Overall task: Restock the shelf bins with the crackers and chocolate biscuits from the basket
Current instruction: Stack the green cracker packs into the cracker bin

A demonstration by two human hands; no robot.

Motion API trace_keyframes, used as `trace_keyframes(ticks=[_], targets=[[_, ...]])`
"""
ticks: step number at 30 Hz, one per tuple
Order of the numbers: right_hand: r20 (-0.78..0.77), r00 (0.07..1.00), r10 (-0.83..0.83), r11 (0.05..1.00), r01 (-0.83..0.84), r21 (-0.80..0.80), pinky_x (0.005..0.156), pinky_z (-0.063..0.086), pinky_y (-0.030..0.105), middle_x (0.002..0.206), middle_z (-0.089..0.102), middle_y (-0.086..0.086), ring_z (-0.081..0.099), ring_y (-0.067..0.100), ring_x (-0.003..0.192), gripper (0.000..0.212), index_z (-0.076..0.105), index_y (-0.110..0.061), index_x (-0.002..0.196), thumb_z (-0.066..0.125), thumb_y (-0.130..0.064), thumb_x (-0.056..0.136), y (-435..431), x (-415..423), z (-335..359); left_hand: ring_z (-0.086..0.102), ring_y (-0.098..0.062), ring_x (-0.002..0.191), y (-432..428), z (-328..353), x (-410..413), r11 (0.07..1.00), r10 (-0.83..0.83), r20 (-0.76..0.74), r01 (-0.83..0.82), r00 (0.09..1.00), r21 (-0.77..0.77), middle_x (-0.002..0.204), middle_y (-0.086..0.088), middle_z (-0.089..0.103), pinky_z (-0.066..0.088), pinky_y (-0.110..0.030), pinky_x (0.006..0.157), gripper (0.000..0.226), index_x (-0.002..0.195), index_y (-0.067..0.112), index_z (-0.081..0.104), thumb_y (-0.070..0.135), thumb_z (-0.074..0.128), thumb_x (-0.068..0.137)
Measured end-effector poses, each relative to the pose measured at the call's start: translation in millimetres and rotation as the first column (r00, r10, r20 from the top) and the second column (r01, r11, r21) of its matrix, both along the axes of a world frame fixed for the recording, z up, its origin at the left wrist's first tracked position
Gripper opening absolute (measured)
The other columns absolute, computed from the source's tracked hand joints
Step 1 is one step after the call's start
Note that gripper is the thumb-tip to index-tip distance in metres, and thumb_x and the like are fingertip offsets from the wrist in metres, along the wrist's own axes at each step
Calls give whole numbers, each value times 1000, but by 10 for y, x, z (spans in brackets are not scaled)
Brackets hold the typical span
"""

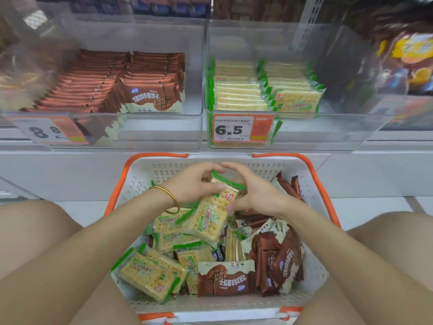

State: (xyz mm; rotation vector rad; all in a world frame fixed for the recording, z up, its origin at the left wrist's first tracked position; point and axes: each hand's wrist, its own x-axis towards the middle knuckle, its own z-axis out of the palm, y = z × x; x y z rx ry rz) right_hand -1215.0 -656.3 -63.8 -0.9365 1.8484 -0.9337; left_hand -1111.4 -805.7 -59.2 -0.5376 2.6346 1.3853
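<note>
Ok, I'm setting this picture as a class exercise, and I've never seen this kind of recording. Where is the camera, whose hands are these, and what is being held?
There is no machine here. One camera sits on a person's head and looks forward and down, so you see their own arms and knees. The left hand and right hand together hold a cracker pack over a white basket with orange handles. The basket holds more crackers and chocolate biscuits. On the shelf above, the left bin contains chocolate biscuits and the right bin contains crackers.
</note>
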Motion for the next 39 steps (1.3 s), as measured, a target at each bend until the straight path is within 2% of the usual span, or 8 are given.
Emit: trace_keyframes(ticks=[5,9,12,14,16,21,28,39], targets=[[257,942,-218,960,254,-116,72,55,29,92,65,8,67,15,83,51,46,-17,131,66,-5,85,321,-109,295,61,-18,64,179,327,-55,945,202,-96,-169,975,279,85,-6,65,54,-35,65,14,97,20,59,12,64,87],[100,969,-228,957,242,-161,58,49,18,83,69,1,66,6,70,18,63,-15,100,68,-10,83,513,-165,556,62,-9,63,351,615,-183,891,248,-179,-152,952,429,97,-10,63,56,-24,60,12,97,11,56,6,61,88],[-21,951,-309,921,294,-256,66,55,27,82,70,5,65,11,71,14,66,-19,87,69,-6,82,572,-372,908,62,-11,70,455,848,-385,888,281,-307,-125,909,443,98,-10,59,57,-25,59,15,102,9,51,3,57,90],[-163,893,-420,873,348,-341,73,54,34,92,71,14,64,17,77,13,67,-19,88,69,-7,83,569,-584,1204,60,-14,80,447,963,-555,941,293,-452,-170,843,293,98,-7,57,56,-28,64,22,109,13,49,4,57,91],[-404,764,-503,852,360,-380,76,55,35,98,70,13,65,21,84,10,68,-17,94,68,-13,85,501,-848,1479,58,-15,90,355,1034,-725,959,144,-576,-257,804,-120,101,-4,58,48,-25,78,22,111,15,53,9,57,91],[-862,457,-219,949,307,-79,81,46,33,105,62,0,55,20,95,25,67,-21,105,71,-21,80,92,-1546,1681,52,-29,109,170,1022,-1014,740,-133,-353,-144,926,-657,110,-7,60,40,-44,95,21,105,16,64,26,50,94],[-903,298,309,886,256,387,74,43,32,117,60,2,58,27,106,27,62,-18,115,61,-14,88,-233,-1771,1067,50,-29,104,115,874,-1063,723,-133,-217,-55,967,-689,101,-9,59,40,-43,92,37,99,11,65,36,38,98],[-932,223,285,901,270,340,74,46,41,116,51,12,54,34,106,45,48,-6,114,71,-28,84,-277,-1829,981,51,-26,94,42,790,-1095,743,-177,-242,-32,954,-668,91,-5,58,43,-45,88,37,89,13,63,37,35,97]])
